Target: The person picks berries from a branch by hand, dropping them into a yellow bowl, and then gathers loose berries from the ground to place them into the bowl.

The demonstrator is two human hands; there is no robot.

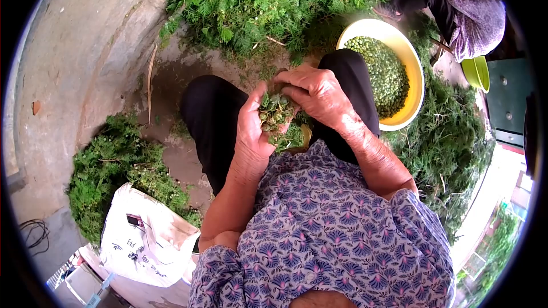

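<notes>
Centrally clutching sprigs [275,115] in left hand [254,120], fingers closed round them, right hand [317,94] alongside, fingers bent (can't tell whether pinching), near tub [421,77], upper right

Round plastic basin [417,74] yellow, small round berries [379,71] inside green; leafy cut branches [274,5] green; short-sleeved shirt [342,222] lilac with blue-and-pink floral pattern; cloth trousers [214,120] black.

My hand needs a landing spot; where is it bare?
Bare: concrete left of the far leafy pile; mostly, the floor strip between left leg and near pile. Crowded: right side, with yellow basin and cut branches.
</notes>
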